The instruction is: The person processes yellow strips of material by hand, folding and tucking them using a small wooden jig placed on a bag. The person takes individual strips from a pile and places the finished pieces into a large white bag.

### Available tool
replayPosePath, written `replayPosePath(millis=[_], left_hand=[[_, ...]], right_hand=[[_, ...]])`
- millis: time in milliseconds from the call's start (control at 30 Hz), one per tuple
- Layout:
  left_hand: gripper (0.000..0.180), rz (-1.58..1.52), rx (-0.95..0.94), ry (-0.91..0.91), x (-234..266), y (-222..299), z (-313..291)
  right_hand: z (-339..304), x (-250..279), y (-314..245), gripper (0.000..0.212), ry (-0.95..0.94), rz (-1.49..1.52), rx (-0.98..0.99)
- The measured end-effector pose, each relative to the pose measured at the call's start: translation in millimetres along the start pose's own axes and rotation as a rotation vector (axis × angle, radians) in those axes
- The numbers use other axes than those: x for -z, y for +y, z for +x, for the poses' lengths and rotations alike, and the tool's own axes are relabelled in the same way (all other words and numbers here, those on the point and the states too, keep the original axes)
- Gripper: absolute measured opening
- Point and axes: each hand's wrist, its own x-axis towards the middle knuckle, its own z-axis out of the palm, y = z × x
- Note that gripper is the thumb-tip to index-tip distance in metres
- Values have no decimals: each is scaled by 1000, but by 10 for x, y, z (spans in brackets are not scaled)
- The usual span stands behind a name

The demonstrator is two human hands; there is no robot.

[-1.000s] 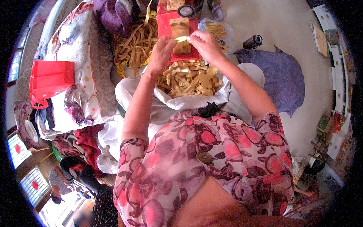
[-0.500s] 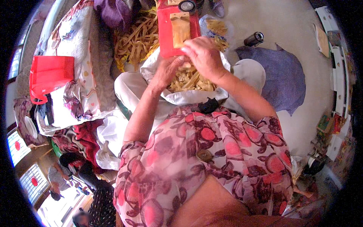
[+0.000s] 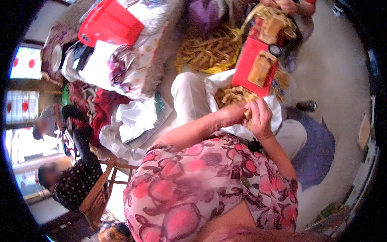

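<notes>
My left hand [image 3: 233,114] and my right hand [image 3: 261,117] meet over the near side of a white cloth bag [image 3: 275,109] between my legs. Both have their fingers closed on a small tan strip [image 3: 248,114], mostly covered by the fingers. Cut tan pieces [image 3: 233,96] fill the bag just beyond my hands. Past them stands a long red board [image 3: 246,60], its near end over the bag. On the board lies a wooden block [image 3: 261,71] with a dark slot near its far end.
Long tan strips [image 3: 209,50] lie in a yellow bag left of the board. At its far end, another person's hands [image 3: 287,5] hold similar strips. A dark bottle [image 3: 307,105] and blue cloth [image 3: 314,149] are on the right. A red bucket [image 3: 111,24] sits far left.
My view has turned, so the board appears farther right and slanted. My hands have come back from the board's near end toward my body, with the piece held between them.
</notes>
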Motion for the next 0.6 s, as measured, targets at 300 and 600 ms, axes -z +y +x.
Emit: replayPosePath(millis=[300, 600], left_hand=[[28, 1348, -930, 543, -239, 392, -337], [42, 1188, -1083, 316, -253, 574, -364]], right_hand=[[70, -107, 132, 17, 117, 330, -161], [145, 62, -446, 18, 114, 336, -394]])
